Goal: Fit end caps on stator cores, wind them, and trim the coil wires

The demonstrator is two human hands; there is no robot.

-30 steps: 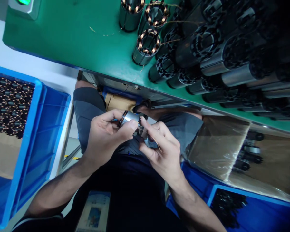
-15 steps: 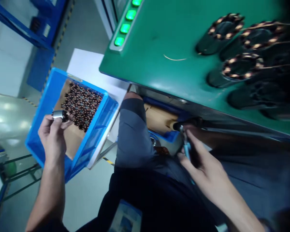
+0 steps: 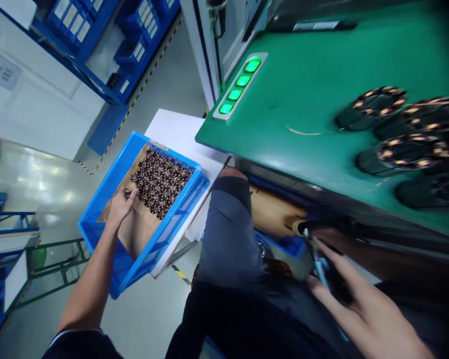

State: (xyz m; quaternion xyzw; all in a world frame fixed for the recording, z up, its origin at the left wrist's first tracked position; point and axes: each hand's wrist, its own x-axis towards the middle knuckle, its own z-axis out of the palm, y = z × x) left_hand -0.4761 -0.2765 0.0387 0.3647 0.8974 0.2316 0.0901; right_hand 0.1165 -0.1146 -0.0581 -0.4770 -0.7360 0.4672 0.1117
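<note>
My left hand [image 3: 121, 203] is inside a blue plastic bin [image 3: 107, 187], at the edge of a tightly packed group of copper-wound motor cores [image 3: 162, 182]. Its fingers are curled together; whatever they may hold is hidden. In my right hand [image 3: 353, 294], low on the right, is a pair of pliers [image 3: 321, 267] with light blue handles, its jaws pointing up and away from me. Cardboard [image 3: 140, 232] lines the bin's floor.
The bin rests on a white stand [image 3: 175, 124] left of the green worktop [image 3: 284, 104]. Several larger copper-wound stators [image 3: 377, 107] stand there, with a loose wire [image 3: 303, 131] and a strip of green-lit buttons [image 3: 239, 87]. Under it sits another blue bin [image 3: 297, 248] with cardboard.
My left hand, which held a short silver-and-dark cylindrical part above the bin, is now lower by the cores, and that part no longer shows. The view has shifted; my right hand keeps the pliers.
</note>
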